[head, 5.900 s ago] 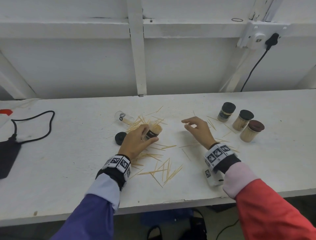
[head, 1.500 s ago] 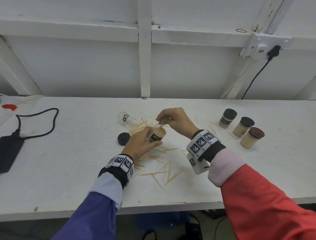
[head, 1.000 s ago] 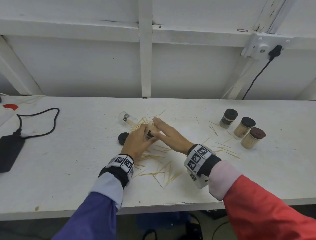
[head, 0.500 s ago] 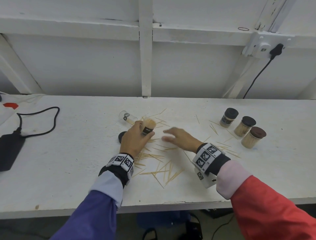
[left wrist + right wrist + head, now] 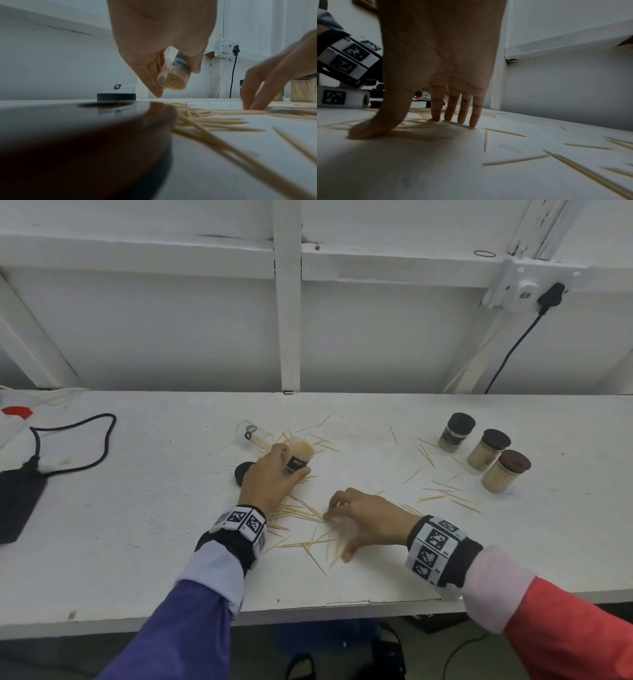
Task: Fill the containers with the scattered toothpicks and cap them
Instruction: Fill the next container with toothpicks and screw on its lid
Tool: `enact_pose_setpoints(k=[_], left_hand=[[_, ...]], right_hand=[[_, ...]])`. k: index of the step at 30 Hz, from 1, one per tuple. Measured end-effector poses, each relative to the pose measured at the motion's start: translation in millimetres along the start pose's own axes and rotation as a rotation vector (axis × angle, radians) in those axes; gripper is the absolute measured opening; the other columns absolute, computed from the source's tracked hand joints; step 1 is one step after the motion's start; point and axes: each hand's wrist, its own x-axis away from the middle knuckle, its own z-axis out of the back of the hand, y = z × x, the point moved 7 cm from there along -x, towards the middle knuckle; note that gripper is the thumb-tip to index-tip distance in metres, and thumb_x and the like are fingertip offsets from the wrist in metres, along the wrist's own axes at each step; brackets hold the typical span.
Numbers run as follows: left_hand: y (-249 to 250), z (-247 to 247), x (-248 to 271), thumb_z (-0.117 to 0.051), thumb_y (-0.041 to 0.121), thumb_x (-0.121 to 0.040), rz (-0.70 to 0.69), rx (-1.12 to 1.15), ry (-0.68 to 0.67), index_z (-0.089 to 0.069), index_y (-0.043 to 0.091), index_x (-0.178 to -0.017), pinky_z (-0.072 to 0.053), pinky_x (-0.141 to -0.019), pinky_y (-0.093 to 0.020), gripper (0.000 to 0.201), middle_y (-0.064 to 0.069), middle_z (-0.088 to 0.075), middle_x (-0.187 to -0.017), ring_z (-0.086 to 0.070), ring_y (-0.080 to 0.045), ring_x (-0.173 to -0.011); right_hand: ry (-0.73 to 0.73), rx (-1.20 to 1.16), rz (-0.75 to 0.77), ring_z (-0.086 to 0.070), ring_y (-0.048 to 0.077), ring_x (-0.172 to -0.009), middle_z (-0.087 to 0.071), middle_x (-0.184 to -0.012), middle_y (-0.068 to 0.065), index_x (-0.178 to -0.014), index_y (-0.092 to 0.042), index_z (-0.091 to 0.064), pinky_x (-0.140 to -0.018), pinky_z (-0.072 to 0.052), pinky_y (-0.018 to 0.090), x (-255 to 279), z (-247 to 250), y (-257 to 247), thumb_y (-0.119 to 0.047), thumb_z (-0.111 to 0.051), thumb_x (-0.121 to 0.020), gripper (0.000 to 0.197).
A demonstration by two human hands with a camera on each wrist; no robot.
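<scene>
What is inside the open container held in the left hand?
The open container, held tilted off the table by the left hand, is packed with toothpicks up to its mouth. Its label and the fingers cover part of the wall, so the exact fill cannot be judged.

Clear plastic container (image 5: 298, 457), wooden toothpicks (image 5: 308, 537)
</scene>
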Motion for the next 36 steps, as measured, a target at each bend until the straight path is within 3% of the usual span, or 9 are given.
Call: enact_pose_setpoints(k=[3,7,12,17,23,28,32,36], left_hand=[[1,1,1,-0.067,0.054,-0.083,0.001,0.003,-0.001,-0.049,0.017,-0.125,-0.049,-0.088,-0.040,0.059,-0.003,-0.065,-0.114,-0.060,-0.026,-0.105],[2,1,1,-0.066,0.054,-0.083,0.003,-0.003,-0.007,-0.050,0.017,-0.125,-0.049,-0.088,-0.040,0.059,-0.003,-0.065,-0.116,-0.060,-0.027,-0.106],[4,1,2,-0.067,0.053,-0.084,-0.001,-0.003,-0.013,-0.050,0.015,-0.126,-0.048,-0.087,-0.038,0.058,-0.004,-0.065,-0.116,-0.060,-0.027,-0.107],[3,1,2,-0.066,0.053,-0.084,-0.007,-0.003,-0.017,-0.050,0.015,-0.126,-0.048,-0.086,-0.038,0.059,-0.004,-0.065,-0.116,-0.060,-0.027,-0.107],[4,1,2,-0.066,0.053,-0.084,-0.006,-0.006,-0.023,-0.050,0.015,-0.127,-0.048,-0.086,-0.037,0.059,-0.003,-0.065,-0.116,-0.060,-0.026,-0.107],[4,0,2,-0.065,0.054,-0.084,-0.015,-0.011,-0.034,-0.049,0.015,-0.126,-0.047,-0.084,-0.036,0.060,-0.003,-0.065,-0.115,-0.060,-0.025,-0.106],[4,-1,2,-0.065,0.054,-0.084,-0.021,-0.017,-0.038,-0.049,0.015,-0.126,-0.046,-0.084,-0.036,0.059,-0.003,-0.065,-0.116,-0.060,-0.026,-0.107],[5,-2,3,-0.065,0.055,-0.084,-0.027,-0.015,-0.050,-0.049,0.015,-0.126,-0.048,-0.086,-0.037,0.060,-0.003,-0.065,-0.116,-0.060,-0.026,-0.107]], right_hand=[[0.014,-0.057,-0.004,-0.047,0.012,-0.110,-0.053,-0.119,-0.007,-0.119,-0.021,-0.066,-0.087,-0.044,0.031,2,5,-2,-0.037,-0.077,-0.076,0.047],[0.037,0.013,0.050,-0.056,0.014,-0.100,-0.059,-0.111,-0.003,-0.106,-0.020,-0.073,-0.080,-0.045,0.031,4,8,-9,-0.032,-0.067,-0.086,0.025],[0.004,0.092,0.108,-0.060,0.020,-0.088,-0.062,-0.102,-0.002,-0.100,-0.018,-0.074,-0.073,-0.046,0.032,7,7,-15,-0.033,-0.063,-0.088,0.022],[0.055,0.195,0.121,-0.060,0.025,-0.078,-0.065,-0.092,0.000,-0.094,-0.017,-0.073,-0.064,-0.040,0.029,5,9,-18,-0.023,-0.054,-0.092,0.020],[0.084,0.241,0.157,-0.059,0.027,-0.072,-0.062,-0.089,0.000,-0.086,-0.017,-0.071,-0.061,-0.031,0.028,5,7,-18,-0.025,-0.055,-0.091,0.019],[0.082,0.282,0.132,-0.055,0.026,-0.066,-0.064,-0.085,0.001,-0.080,-0.015,-0.069,-0.060,-0.029,0.027,3,6,-19,-0.021,-0.055,-0.088,0.017],[0.051,0.307,0.091,-0.046,0.022,-0.066,-0.061,-0.087,0.000,-0.082,-0.014,-0.062,-0.061,-0.027,0.027,1,4,-16,-0.023,-0.053,-0.085,0.013],[0.053,0.320,0.034,-0.046,0.024,-0.067,-0.059,-0.088,0.002,-0.083,-0.012,-0.058,-0.060,-0.027,0.028,-2,3,-8,-0.024,-0.053,-0.085,0.014]])
